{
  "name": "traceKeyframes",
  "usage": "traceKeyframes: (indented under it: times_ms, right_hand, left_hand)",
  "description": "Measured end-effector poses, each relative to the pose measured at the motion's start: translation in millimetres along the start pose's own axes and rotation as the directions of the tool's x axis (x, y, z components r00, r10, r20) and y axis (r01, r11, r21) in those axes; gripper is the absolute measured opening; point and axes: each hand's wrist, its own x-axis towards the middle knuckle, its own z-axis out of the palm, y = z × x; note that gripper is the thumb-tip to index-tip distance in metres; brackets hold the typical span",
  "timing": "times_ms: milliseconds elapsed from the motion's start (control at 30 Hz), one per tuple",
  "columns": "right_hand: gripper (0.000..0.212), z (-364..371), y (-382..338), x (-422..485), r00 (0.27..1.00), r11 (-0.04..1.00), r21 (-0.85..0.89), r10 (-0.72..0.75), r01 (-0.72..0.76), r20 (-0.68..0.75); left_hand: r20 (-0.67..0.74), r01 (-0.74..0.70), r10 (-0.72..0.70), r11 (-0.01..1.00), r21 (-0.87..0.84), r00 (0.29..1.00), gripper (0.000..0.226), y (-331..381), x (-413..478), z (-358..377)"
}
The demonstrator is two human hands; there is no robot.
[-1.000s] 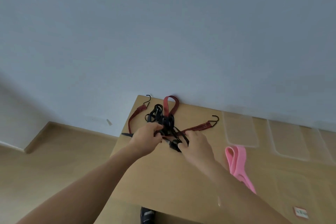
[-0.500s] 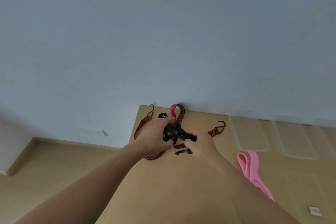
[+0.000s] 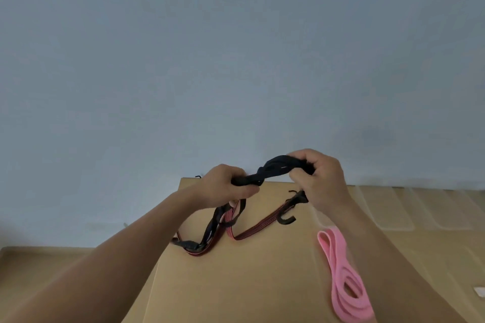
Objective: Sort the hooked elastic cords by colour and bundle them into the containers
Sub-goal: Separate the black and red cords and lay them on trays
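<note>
above the far edge of the wooden table (image 3: 236, 291), both hands are raised and hold a bunched black elastic cord (image 3: 273, 169) between them. the left hand (image 3: 223, 187) has its fingers curled tight round the bunch's left end. the right hand (image 3: 321, 178) grips the right end with fingers and thumb closed over it, so the dark bundle spans the gap from fist to fist, clear of the tabletop. a loose black length hangs from under the left hand down to the table, where it crosses a red striped cord (image 3: 252, 233) near the table's left edge; whether this length belongs to the held bunch i cannot tell. the red striped cord lies on the table in a zigzag below the hands, with one end running up toward the right hand, where a black hook (image 3: 286, 220) lies just beside it. another dark hook end (image 3: 187, 244) rests at the table's left edge. to the right, well apart from the red striped cord, a folded pink band (image 3: 341, 280) lies flat on the table, just beside the right forearm. beyond it, along the far right of the table against the grey wall (image 3: 236, 60), sit clear plastic containers (image 3: 391, 210), flat and blurred. every cord in view is either on the tabletop or in the hands.
</note>
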Motion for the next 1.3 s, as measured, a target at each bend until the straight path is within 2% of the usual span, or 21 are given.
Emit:
traceKeyframes:
  times_ms: [100,167,233,300,400,500,633,733,833,900,933,1033,1100,1167,1233,1300]
  right_hand:
    - [0.029,-4.7,4.2,1.1,0.996,1.0,-0.028,0.012,-0.014,-0.088]
    - [0.02,-3.5,12.0,-1.3,0.999,0.995,-0.093,0.046,-0.048,-0.02]
    - [0.015,-1.7,18.2,-6.3,0.992,0.986,-0.145,0.1,-0.088,0.078]
    - [0.019,-1.2,22.2,-10.9,0.979,0.978,-0.175,0.137,-0.11,0.15]
    - [0.02,-3.1,25.0,-14.5,0.974,0.968,-0.215,0.162,-0.125,0.159]
    - [0.022,-2.7,22.3,-19.1,0.961,0.975,-0.184,0.163,-0.123,0.224]
    - [0.038,-4.2,6.0,-22.4,0.97,0.97,0.194,0.099,-0.143,0.222]
    - [0.02,-11.1,-3.4,-22.0,0.983,0.936,0.324,0.09,-0.138,0.158]
    - [0.015,-18.7,-3.3,-18.8,0.991,0.885,0.447,0.109,-0.132,0.076]
    - [0.016,-23.0,-2.8,-16.1,0.991,0.842,0.524,0.132,-0.129,0.032]
    - [0.016,-24.6,-1.4,-15.2,0.99,0.836,0.535,0.139,-0.124,0.012]
    - [0.01,-27.6,8.2,-15.9,0.989,0.864,0.487,0.146,-0.124,-0.006]
    - [0.016,-27.7,17.5,-20.2,0.989,0.899,0.411,0.145,-0.149,0.043]
    - [0.021,-25.0,24.6,-26.6,0.985,0.93,0.333,0.126,-0.157,0.114]
    - [0.031,-19.5,27.0,-32.7,0.978,0.952,0.268,0.102,-0.149,0.18]
    - [0.045,-12.3,24.8,-36.6,0.964,0.955,0.245,0.104,-0.165,0.245]
  left_hand:
    - [-0.037,-0.003,-0.003,0.987,-0.159,0.999,0.031,15.5,-5.1,-1.7]
    - [-0.14,-0.074,0.029,0.941,-0.329,0.99,0.03,28.0,-7.4,-5.3]
    - [-0.194,-0.139,0.057,0.887,-0.44,0.979,0.019,43.9,-11.2,-10.9]
    - [-0.187,-0.188,0.108,0.849,-0.493,0.976,0.014,58.1,-14.7,-15.2]
    - [-0.056,-0.17,0.165,0.838,-0.519,0.985,0.037,70.1,-19.5,-21.1]
    - [0.03,-0.136,0.165,0.895,-0.424,0.986,0.054,75.8,-21.1,-18.7]
    - [-0.014,-0.168,0.171,0.951,-0.258,0.985,0.046,83.4,-22.4,1.1]
    - [-0.037,-0.175,0.171,0.947,-0.268,0.984,0.051,85.2,-24.1,3.8]
    - [0.16,-0.065,0.089,0.987,-0.145,0.983,0.047,77.9,-28.1,-0.6]
    - [0.275,-0.033,0.031,0.999,0.0,0.961,0.031,70.3,-31.2,4.3]
    - [0.282,-0.028,0.026,1.0,0.004,0.959,0.022,66.5,-32.4,7.6]
    - [0.15,-0.058,0.095,0.97,-0.236,0.984,0.006,64.1,-33.7,12.6]
    - [-0.006,-0.132,0.143,0.898,-0.42,0.99,0.006,72.8,-31.0,12.5]
    - [-0.144,-0.199,0.143,0.822,-0.533,0.979,0.006,87.2,-26.0,13.5]
    - [-0.205,-0.228,0.128,0.77,-0.596,0.97,0.006,105.1,-21.0,16.9]
    - [-0.206,-0.22,0.111,0.73,-0.647,0.972,0.006,122.5,-17.1,22.4]
